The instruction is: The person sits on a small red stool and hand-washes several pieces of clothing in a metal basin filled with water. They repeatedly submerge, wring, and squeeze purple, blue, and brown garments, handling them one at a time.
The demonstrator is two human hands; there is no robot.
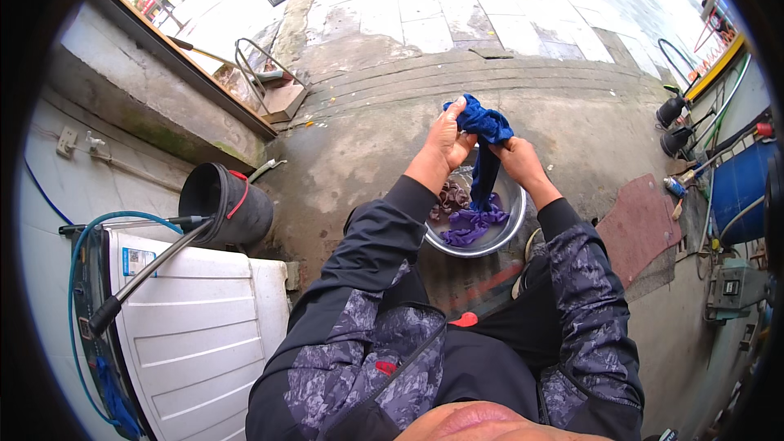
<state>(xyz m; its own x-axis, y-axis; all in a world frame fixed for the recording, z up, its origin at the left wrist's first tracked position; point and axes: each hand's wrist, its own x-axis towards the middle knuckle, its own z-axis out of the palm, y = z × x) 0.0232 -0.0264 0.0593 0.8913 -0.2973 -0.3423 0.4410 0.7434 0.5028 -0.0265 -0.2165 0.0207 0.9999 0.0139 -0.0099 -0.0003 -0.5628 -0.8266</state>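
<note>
A wet-looking blue cloth (484, 121) is bunched between my two hands, above a round metal basin (520, 220). My left hand (446, 146) grips its left end, thumb on top. Its right side is pinched by my right hand (519, 159). One dark blue length hangs from the bunch down into the basin. There it meets a purple cloth (471, 228) lying in cloudy water. A brownish-pink cloth (452, 198) rests at the basin's left side, partly hidden behind my left wrist.
A black bucket (245, 208) with a red handle stands left, by a white washing machine (196, 318) with a metal pole across it. A reddish mat (640, 226) lies right, near a blue drum (744, 196) and black spray bottles (672, 109). A metal-framed step (285, 101) stands ahead left.
</note>
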